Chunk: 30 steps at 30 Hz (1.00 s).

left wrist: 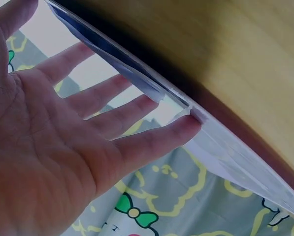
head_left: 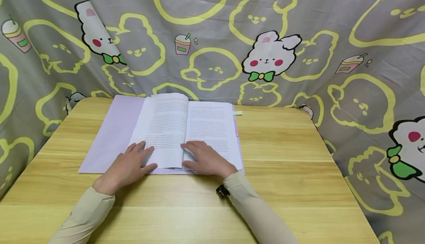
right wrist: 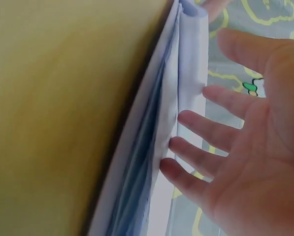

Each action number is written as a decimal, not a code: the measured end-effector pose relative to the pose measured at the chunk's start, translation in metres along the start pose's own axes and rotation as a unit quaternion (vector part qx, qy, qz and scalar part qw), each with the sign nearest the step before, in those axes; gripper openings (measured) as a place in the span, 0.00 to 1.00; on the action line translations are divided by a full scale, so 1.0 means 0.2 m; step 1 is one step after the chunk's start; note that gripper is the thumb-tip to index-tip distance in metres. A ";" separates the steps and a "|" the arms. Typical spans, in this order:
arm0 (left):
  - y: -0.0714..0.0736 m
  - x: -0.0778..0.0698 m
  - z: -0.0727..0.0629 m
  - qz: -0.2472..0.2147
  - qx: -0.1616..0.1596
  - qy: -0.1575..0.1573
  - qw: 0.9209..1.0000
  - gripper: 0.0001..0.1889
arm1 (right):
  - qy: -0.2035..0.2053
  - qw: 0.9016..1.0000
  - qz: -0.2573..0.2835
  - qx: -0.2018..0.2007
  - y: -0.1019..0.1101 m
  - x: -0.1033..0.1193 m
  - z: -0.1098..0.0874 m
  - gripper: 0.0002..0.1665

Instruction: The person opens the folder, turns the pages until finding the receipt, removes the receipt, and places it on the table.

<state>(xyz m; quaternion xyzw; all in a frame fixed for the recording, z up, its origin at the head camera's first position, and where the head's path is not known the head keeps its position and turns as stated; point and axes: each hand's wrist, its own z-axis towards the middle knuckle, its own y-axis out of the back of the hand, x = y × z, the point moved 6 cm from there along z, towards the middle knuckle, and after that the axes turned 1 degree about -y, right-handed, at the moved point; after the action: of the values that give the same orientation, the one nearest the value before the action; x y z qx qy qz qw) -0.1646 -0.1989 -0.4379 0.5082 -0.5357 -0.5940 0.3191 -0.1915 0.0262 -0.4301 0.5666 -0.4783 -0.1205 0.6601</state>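
A lilac folder (head_left: 111, 137) lies spread on the table, holding printed pages (head_left: 209, 126). A turned batch of sheets (head_left: 167, 115) bulges up left of the middle fold. My left hand (head_left: 131, 164) rests on the lower left pages with fingers spread, its fingertips on the paper in the left wrist view. Across the fold, my right hand (head_left: 207, 159) lies over the lower right page, fingers extended toward the turned sheets. In the right wrist view its fingertips (right wrist: 188, 118) touch the paper, and the sheets' rolled edge (right wrist: 193, 14) shows at the top.
The wooden table (head_left: 282, 163) extends around the folder on both sides and in front. A pale green tab (head_left: 237, 113) sticks out from the pages' right edge. Behind the table hangs a grey patterned curtain (head_left: 212, 30). A black device (head_left: 222, 191) sits at the right wrist.
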 end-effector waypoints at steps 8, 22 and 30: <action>0.00 0.00 -0.01 -0.004 -0.002 -0.003 1.000 0.35 | -0.031 0.997 0.071 -0.018 0.09 -0.12 -0.02 0.34; 0.01 -0.01 -0.01 -0.007 0.002 0.001 1.000 0.35 | -0.118 0.972 0.176 -0.097 0.28 -0.40 -0.10 0.34; 0.01 -0.01 -0.01 -0.007 0.001 0.004 1.000 0.35 | -0.198 0.933 0.248 -0.171 0.35 -0.59 -0.17 0.29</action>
<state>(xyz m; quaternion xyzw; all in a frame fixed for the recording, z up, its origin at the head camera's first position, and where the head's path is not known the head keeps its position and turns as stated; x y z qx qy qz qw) -0.1625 -0.1982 -0.4350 0.5148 -0.5315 -0.5938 0.3161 -0.2525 0.1542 -0.4237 0.2734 -0.6965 -0.1425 0.6479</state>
